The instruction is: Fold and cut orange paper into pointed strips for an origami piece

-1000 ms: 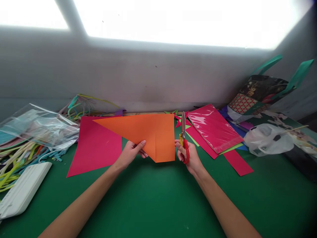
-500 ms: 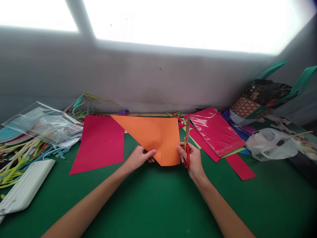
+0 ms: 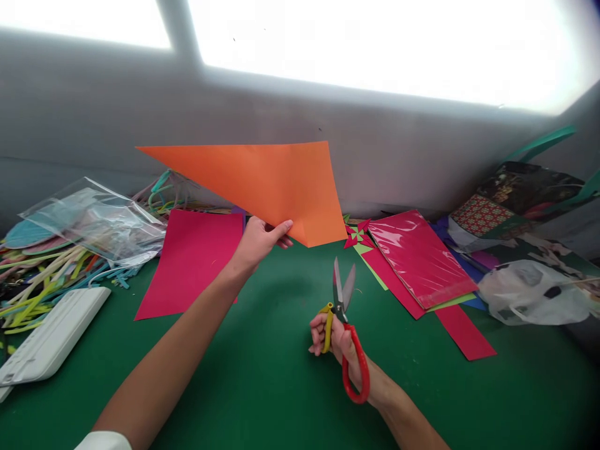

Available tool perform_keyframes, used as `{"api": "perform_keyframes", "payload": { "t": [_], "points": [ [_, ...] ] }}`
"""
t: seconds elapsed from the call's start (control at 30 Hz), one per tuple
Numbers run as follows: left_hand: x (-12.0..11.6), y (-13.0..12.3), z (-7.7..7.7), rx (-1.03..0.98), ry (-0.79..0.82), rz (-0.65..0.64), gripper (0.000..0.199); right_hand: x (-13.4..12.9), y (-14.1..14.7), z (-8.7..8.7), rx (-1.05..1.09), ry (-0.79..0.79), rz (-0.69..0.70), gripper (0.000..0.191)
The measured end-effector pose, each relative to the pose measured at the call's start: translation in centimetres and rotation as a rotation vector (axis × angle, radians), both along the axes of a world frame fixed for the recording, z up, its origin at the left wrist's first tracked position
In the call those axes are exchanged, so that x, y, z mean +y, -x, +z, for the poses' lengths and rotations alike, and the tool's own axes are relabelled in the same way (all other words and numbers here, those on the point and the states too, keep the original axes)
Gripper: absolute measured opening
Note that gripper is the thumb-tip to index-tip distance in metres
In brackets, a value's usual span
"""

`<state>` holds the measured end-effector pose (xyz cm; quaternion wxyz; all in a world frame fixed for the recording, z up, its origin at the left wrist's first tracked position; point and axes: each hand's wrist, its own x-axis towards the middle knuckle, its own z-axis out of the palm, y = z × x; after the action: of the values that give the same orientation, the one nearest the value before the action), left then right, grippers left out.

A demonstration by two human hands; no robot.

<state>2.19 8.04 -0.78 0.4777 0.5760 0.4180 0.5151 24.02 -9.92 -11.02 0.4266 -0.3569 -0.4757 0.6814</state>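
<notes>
An orange sheet of paper [image 3: 281,181], creased near its lower right part, is raised over the back of the green table [image 3: 262,387]. My left hand [image 3: 262,240] pinches its lower edge, thumb in front. Lower and to the right, my right hand [image 3: 344,350] holds scissors [image 3: 355,359] with one red and one yellow handle. Their blades are spread and point up, apart from the paper. A magenta sheet [image 3: 192,262] lies beneath and left of my left hand.
Red paper in clear wrap [image 3: 422,256], a red strip [image 3: 466,334], a paper star [image 3: 357,234] and a plastic bag [image 3: 534,290] lie to the right. At left are a white paper trimmer [image 3: 54,337], colourful strips [image 3: 51,281] and clear plastic [image 3: 107,225].
My left hand has lifted the orange sheet up and leftward. My right hand has let go of the sheet and moved lower, and the scissors' blades have opened.
</notes>
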Motion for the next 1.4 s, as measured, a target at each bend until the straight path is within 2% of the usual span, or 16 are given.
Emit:
{"api": "perform_keyframes", "payload": {
  "t": [0.1,0.27,0.4,0.53,0.7,0.9,1.2,1.4],
  "points": [
    [0.1,0.1,0.5,-0.027,-0.015,-0.014,0.042,0.5,0.4,-0.2,-0.070,0.005,-0.009,0.064],
    [-0.3,0.6,0.3,-0.009,-0.032,-0.048,0.040,1.8,1.1,-0.2,-0.290,-0.027,-0.088,0.061],
    [-0.6,0.7,0.5,0.024,-0.064,-0.034,0.036,2.1,1.8,0.2,-0.379,-0.031,-0.125,0.056],
    [-1.2,0.5,1.1,0.034,-0.094,-0.036,0.033,2.3,2.3,0.6,-0.372,-0.058,-0.162,0.056],
    [-2.0,0.5,1.5,0.082,-0.101,-0.056,0.034,2.6,2.7,0.2,-0.320,-0.061,-0.213,0.060],
    [-2.8,0.8,1.3,0.154,-0.099,-0.022,0.031,2.5,3.2,-0.4,-0.342,-0.058,-0.232,0.065],
    [-3.0,0.6,0.9,0.263,-0.085,-0.028,0.035,2.2,3.5,0.6,-0.325,-0.071,-0.217,0.062],
    [-3.1,0.1,0.7,0.247,-0.086,-0.051,0.034,2.3,3.2,0.4,-0.307,-0.074,-0.234,0.059]
  ]
}}
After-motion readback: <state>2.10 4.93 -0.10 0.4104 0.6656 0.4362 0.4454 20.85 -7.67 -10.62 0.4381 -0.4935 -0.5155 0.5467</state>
